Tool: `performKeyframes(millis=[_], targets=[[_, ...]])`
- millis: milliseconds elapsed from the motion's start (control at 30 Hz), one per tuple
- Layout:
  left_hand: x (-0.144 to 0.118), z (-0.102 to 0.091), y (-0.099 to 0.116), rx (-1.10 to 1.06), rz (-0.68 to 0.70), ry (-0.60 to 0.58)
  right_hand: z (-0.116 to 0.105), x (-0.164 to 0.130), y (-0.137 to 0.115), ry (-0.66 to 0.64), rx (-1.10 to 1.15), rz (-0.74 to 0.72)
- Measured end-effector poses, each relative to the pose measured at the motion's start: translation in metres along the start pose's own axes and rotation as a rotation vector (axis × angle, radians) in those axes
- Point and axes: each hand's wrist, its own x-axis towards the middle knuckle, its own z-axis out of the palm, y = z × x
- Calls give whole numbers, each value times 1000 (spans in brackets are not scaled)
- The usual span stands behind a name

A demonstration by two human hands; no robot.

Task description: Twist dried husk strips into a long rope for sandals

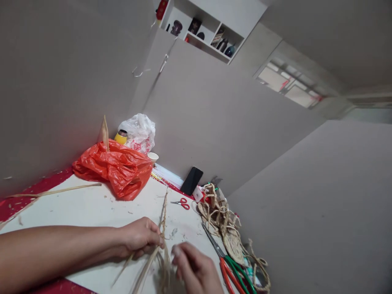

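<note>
A thin plaited straw braid (165, 206) stretches away over the white board, with loose straw strands (146, 269) spreading toward me from its near end. My left hand (139, 237) is closed in a pinch where the plait meets the strands. Just right of them is my right hand (197, 267), slightly blurred, its fingers curled with the thumb close to the index finger. Whether a strand lies in that right hand cannot be made out. Beyond both hands lie small red-handled scissors (183, 203). Large shears (225, 261) with red and green handles rest at the right.
A red plastic bag (119, 165) covers the far left of the white board (73, 208), near a white bag (141, 128), a yellow container (121, 138) and a paper cup (152, 157). A black phone (192, 180) leans by the wall. Woven straw pieces and cords (228, 226) pile along the right edge.
</note>
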Motion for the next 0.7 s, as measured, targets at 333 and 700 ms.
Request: performKeyframes(millis=[333,700], targets=[[0,-4,2,40,-40,-15,20,40,15,-309,553,364],[-4,-9,9,627,64,98,31,34,18,-295,847,479]])
